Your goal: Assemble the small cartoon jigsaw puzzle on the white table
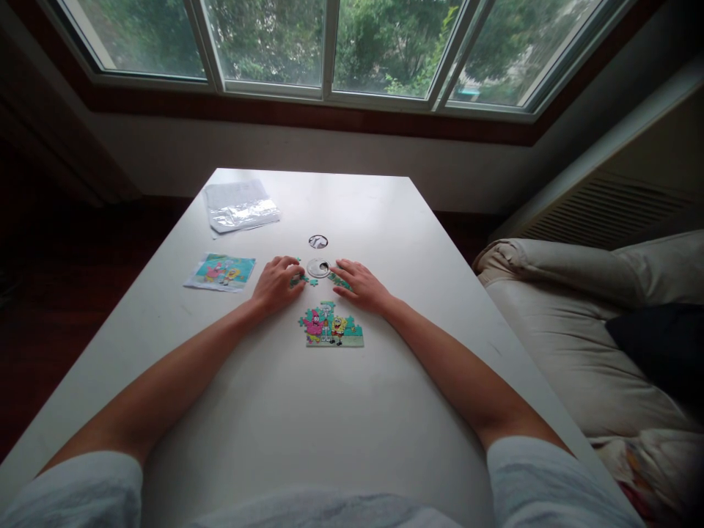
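Note:
A partly joined jigsaw puzzle (331, 330) with cartoon figures lies flat on the white table, its lower edge straight and its upper edge ragged. Just beyond it are loose teal jigsaw pieces (313, 282). My left hand (279, 283) rests on the table left of them, fingers curved and apart, touching or nearly touching a few pieces. On the other side my right hand (360, 284) lies with its fingers spread, partly covering more green pieces (339, 281). A round silvery disc (316, 268) with a dark opening sits between the hands. Whether a fingertip presses any piece is too small to tell.
Behind the disc is another round, shiny hole or cover (317, 241) in the white table (352, 411). A picture sheet (221, 272) lies to the left, and clear plastic over paper (242, 207) at the far left. A beige sofa (561, 337) stands along the right.

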The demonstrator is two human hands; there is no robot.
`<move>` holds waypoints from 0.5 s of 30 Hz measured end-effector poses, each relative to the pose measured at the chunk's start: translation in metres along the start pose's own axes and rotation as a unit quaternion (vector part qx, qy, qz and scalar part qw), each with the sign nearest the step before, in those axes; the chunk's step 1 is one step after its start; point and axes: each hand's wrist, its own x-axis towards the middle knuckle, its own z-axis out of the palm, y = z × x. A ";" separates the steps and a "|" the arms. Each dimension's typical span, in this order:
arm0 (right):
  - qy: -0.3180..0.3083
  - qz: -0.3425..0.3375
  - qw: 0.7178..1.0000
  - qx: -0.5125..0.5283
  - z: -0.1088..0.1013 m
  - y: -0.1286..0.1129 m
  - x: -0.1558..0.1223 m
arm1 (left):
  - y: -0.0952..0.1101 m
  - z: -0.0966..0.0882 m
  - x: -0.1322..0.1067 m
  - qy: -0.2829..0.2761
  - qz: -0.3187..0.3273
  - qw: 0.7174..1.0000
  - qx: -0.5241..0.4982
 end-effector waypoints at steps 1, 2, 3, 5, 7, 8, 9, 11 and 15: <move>0.002 0.000 1.000 0.001 0.000 0.000 0.000 | 0.003 0.000 -0.001 0.002 -0.002 1.000 0.003; 0.004 -0.001 1.000 0.002 0.000 0.000 0.000 | 0.006 -0.001 -0.001 0.003 -0.003 1.000 0.007; 0.005 -0.001 1.000 0.003 0.000 0.000 -0.001 | 0.009 -0.001 -0.002 0.003 -0.002 1.000 0.012; 0.007 -0.002 1.000 0.003 0.000 0.001 -0.001 | 0.014 -0.001 -0.003 0.003 -0.002 1.000 0.022; 0.008 -0.003 1.000 0.003 0.001 0.001 -0.001 | 0.017 -0.002 -0.004 0.002 -0.003 1.000 0.027; 0.008 -0.004 1.000 0.003 0.001 0.002 -0.001 | 0.019 -0.002 -0.004 0.000 -0.004 1.000 0.027; 0.009 -0.005 1.000 0.002 0.001 0.002 -0.001 | 0.020 -0.001 -0.004 -0.001 -0.005 1.000 0.026; 0.010 -0.006 1.000 0.000 0.002 0.003 -0.001 | 0.022 -0.001 -0.005 -0.004 -0.008 1.000 0.020; 0.014 -0.007 1.000 -0.001 0.002 0.002 -0.001 | 0.024 0.001 -0.004 -0.012 -0.015 1.000 0.005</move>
